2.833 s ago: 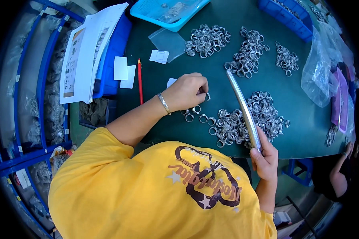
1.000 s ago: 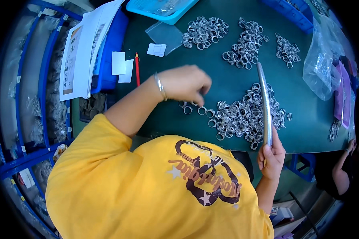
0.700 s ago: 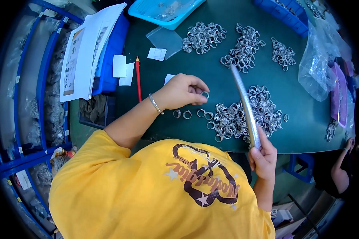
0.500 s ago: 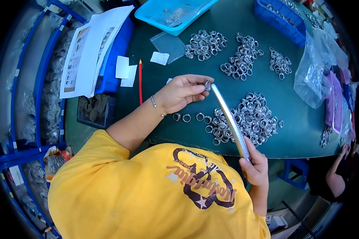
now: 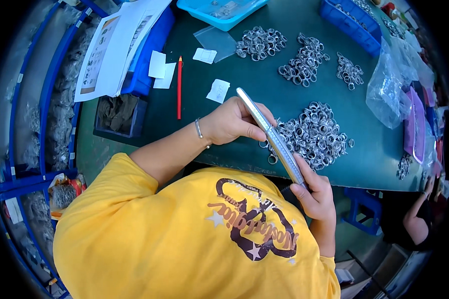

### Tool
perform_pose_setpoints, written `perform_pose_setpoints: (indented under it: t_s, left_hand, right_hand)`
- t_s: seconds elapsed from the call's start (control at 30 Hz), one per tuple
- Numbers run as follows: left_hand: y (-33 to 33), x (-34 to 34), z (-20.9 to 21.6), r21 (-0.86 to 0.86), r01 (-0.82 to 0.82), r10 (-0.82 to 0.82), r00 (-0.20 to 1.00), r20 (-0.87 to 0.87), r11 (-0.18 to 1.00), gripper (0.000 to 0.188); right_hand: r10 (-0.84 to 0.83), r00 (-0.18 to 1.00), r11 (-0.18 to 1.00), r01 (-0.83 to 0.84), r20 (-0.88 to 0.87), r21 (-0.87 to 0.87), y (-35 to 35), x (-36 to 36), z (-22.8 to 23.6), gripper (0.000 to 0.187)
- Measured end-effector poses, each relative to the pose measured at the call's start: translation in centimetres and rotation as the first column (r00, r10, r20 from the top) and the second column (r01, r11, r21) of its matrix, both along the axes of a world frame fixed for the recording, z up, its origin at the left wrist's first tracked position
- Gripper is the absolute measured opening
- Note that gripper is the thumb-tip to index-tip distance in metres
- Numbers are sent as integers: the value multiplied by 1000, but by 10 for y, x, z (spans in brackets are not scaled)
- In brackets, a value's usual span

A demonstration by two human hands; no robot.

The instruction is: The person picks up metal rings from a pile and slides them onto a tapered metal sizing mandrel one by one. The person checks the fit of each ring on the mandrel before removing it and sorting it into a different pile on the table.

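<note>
A long silver ring mandrel, tapered and marked along its length, slants between my hands. My right hand is closed on its thick lower end. Around its upper part, my left hand is closed, thumb on one side and fingers on the other; the narrow tip sticks out above. Any ring between these fingers is hidden. Just beyond the mandrel lies a large heap of silver rings on the green table, partly covered by my left fingers at its left edge.
Smaller ring piles lie farther back. A red pencil and paper slips are left of centre. Blue trays stand at the back, clear plastic bags at right. Shelving rises at left. Another person's arm shows at far right.
My left hand, which pinched a ring at the mandrel's tip, has moved down along the mandrel; the ring no longer shows. The mandrel's tip has swung left. The whole view has shifted slightly.
</note>
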State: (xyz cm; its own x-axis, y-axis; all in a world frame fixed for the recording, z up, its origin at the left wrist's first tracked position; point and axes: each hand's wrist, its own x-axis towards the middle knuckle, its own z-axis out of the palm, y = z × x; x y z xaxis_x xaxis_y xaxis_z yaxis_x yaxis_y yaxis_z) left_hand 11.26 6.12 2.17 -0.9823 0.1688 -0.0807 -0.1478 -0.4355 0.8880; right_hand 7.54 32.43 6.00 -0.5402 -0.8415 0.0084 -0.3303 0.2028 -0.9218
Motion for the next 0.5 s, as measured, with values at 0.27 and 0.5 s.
perform_pose_setpoints:
  t_s: [0.27, 0.5]
  left_hand:
    - [10, 1, 6, -138, 31, -34, 999, -17, 990, 26]
    - [8, -81, 6, -131, -313, 290, 942, -167, 941, 26]
  right_hand:
    - [-69, 997, 997, 67, 42, 49, 14, 15, 0, 52]
    - [-349, 753, 905, 426, 558, -9, 65, 34, -2, 54]
